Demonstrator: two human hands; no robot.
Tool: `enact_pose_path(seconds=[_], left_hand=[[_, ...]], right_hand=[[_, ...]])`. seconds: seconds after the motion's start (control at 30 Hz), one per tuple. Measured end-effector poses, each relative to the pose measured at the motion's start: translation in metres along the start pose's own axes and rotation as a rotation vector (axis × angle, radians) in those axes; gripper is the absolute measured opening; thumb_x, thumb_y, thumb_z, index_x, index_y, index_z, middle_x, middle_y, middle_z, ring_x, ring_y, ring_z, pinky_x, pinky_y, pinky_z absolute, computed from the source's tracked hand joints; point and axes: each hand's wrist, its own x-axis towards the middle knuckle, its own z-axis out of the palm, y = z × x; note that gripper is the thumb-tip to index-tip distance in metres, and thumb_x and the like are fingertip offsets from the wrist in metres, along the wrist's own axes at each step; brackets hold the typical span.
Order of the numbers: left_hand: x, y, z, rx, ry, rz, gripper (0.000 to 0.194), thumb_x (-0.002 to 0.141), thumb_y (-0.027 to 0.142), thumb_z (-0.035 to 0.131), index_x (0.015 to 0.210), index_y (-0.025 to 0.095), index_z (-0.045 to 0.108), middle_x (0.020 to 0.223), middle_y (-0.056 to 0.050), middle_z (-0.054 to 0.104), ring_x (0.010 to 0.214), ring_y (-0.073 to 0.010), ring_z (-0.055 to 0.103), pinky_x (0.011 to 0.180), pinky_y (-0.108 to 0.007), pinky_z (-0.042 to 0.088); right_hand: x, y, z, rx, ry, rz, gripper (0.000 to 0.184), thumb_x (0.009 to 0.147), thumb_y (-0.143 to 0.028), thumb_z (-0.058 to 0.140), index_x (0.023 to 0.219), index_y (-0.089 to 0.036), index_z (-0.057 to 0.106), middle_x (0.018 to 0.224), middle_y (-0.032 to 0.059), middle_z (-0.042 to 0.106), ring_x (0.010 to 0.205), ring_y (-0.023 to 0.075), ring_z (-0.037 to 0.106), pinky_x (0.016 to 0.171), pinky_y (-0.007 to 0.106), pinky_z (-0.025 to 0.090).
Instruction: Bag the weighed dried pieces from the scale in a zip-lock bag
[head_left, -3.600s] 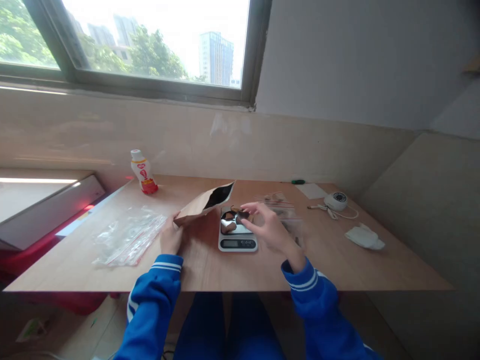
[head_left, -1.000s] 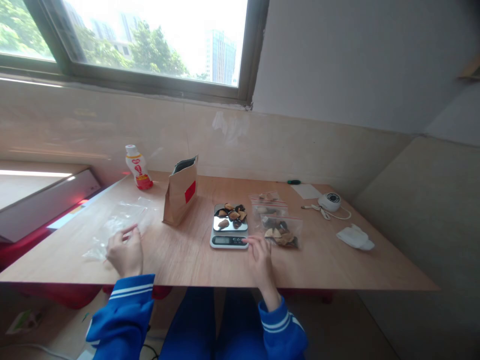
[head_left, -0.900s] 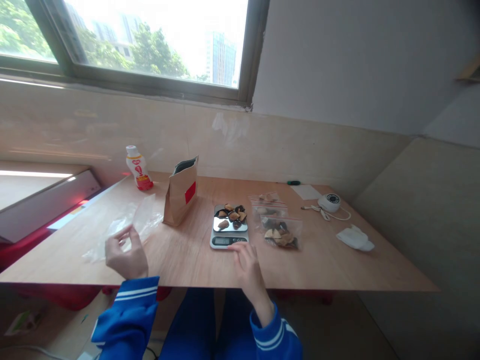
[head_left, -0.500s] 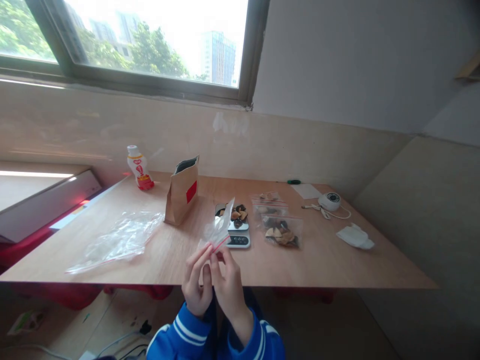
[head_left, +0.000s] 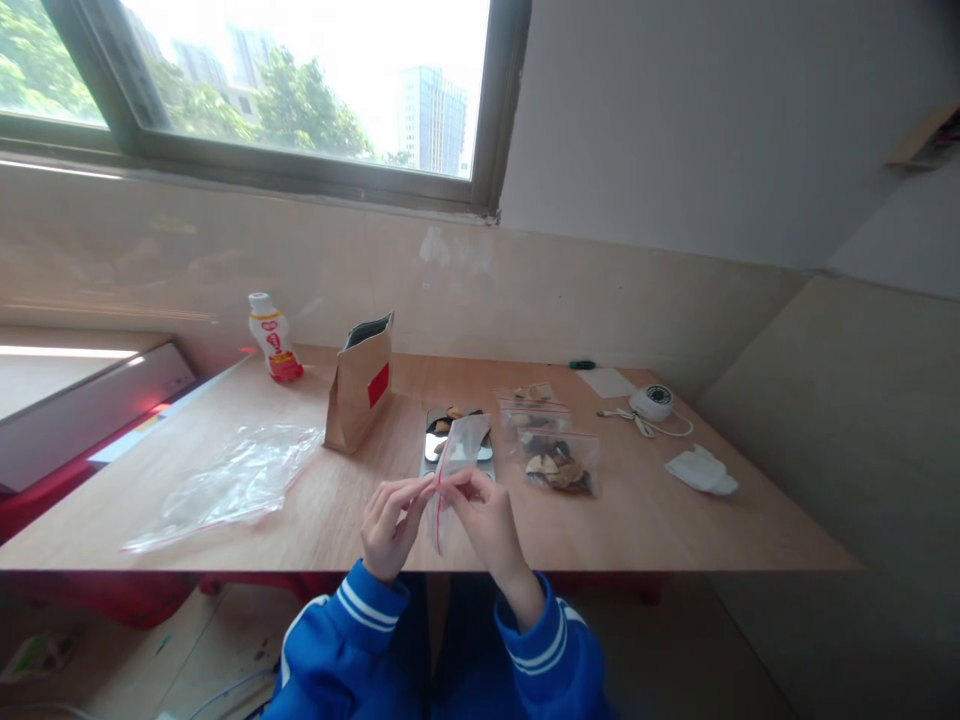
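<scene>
Lower centre: left hand (head_left: pixel 390 528) and right hand (head_left: pixel 486 515) pinch a bag (head_left: pixel 466 442); likely light, limp; grip its red seal (head_left: pixel 439 530).

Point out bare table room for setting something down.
Widest: the table at front right, bordered by the filled bags, white bundle and near edge. Smaller: behind the scale, between the paper bag and filled bags. Crowded: the middle front, where the left hand and right hand pinch a small bag; also the left, under clear plastic.
</scene>
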Motion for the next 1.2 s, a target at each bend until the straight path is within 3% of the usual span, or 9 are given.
enact_pose_path(seconds=[0.1,0.23,0.43,0.53,0.63,0.77,0.9,1.0,1.2], left_hand=[[0.008,-0.002,0.005,0.066,0.072,-0.029,0.033,0.081,0.012,0.059,0.113,0.024,0.060,0.085,-0.003,0.065,0.064,-0.0103,0.057,0.055,-0.022,0.050],[0.022,-0.006,0.002,0.177,0.258,-0.132,0.039,0.085,0.012,0.051,0.122,0.023,0.057,0.083,-0.003,0.059,0.070,-0.0114,0.056,0.066,-0.026,0.051],[0.027,-0.010,-0.001,0.129,0.188,-0.054,0.027,0.083,0.017,0.057,0.106,0.026,0.066,0.085,-0.002,0.060,0.073,-0.0127,0.057,0.066,-0.027,0.049],[0.024,-0.020,0.005,0.162,0.222,-0.036,0.018,0.083,0.019,0.056,0.098,0.023,0.066,0.082,-0.002,0.058,0.073,-0.0141,0.057,0.067,-0.030,0.048],[0.019,-0.040,0.012,0.226,0.361,-0.007,0.008,0.084,0.026,0.054,0.087,0.021,0.061,0.080,-0.002,0.054,0.076,-0.0158,0.056,0.068,-0.033,0.047],[0.012,-0.068,0.023,0.215,0.411,-0.077,0.018,0.086,0.036,0.049,0.079,0.020,0.050,0.085,-0.002,0.053,0.083,-0.0176,0.058,0.075,-0.037,0.048],[0.012,-0.073,0.030,0.089,0.357,-0.180,0.014,0.089,0.033,0.044,0.082,0.020,0.043,0.101,-0.009,0.061,0.103,-0.0223,0.059,0.087,-0.044,0.046],[0.014,-0.067,0.034,-0.010,0.326,-0.243,0.012,0.091,0.032,0.038,0.085,0.022,0.038,0.114,-0.014,0.062,0.117,-0.0244,0.054,0.095,-0.048,0.042],[0.011,-0.061,0.034,-0.044,0.370,-0.398,0.009,0.092,0.028,0.036,0.086,0.022,0.033,0.115,-0.019,0.064,0.103,-0.0227,0.064,0.080,-0.040,0.050]], right_hand=[[0.011,-0.005,-0.010,0.002,-0.014,0.002,0.026,0.080,-0.043,0.062,0.074,-0.018,0.064,0.059,-0.0017,0.060,0.057,0.0130,0.057,0.059,0.025,0.047],[0.028,-0.014,-0.032,-0.031,0.088,-0.018,0.023,0.082,-0.041,0.060,0.078,-0.018,0.061,0.058,-0.0027,0.058,0.057,0.0122,0.055,0.059,0.024,0.045],[0.048,-0.022,-0.042,-0.081,0.241,-0.058,0.020,0.081,-0.037,0.061,0.088,-0.018,0.059,0.055,-0.0045,0.055,0.052,0.0122,0.055,0.054,0.024,0.044],[0.051,-0.022,-0.041,-0.151,0.136,-0.109,0.023,0.085,-0.039,0.056,0.093,-0.019,0.061,0.061,-0.0025,0.058,0.059,0.0130,0.057,0.061,0.025,0.047],[0.051,-0.014,-0.044,-0.302,-0.008,-0.227,0.027,0.091,-0.039,0.046,0.106,-0.023,0.062,0.093,0.0038,0.065,0.089,0.0169,0.059,0.081,0.031,0.047],[0.057,0.017,-0.052,-0.568,-0.097,-0.282,0.031,0.088,-0.033,0.051,0.117,-0.026,0.058,0.120,0.0068,0.056,0.117,0.0217,0.047,0.100,0.039,0.038],[0.070,0.056,-0.059,-0.750,-0.183,-0.212,0.041,0.083,-0.030,0.057,0.124,-0.027,0.055,0.134,0.0095,0.046,0.127,0.0264,0.040,0.104,0.046,0.035],[0.078,0.072,-0.061,-0.813,-0.242,-0.219,0.045,0.081,-0.029,0.060,0.126,-0.029,0.055,0.139,0.0093,0.042,0.131,0.0285,0.035,0.104,0.049,0.034],[0.085,0.075,-0.063,-0.826,-0.279,-0.283,0.028,0.083,-0.020,0.059,0.110,-0.025,0.065,0.133,0.0100,0.049,0.122,0.0252,0.045,0.099,0.044,0.040]])
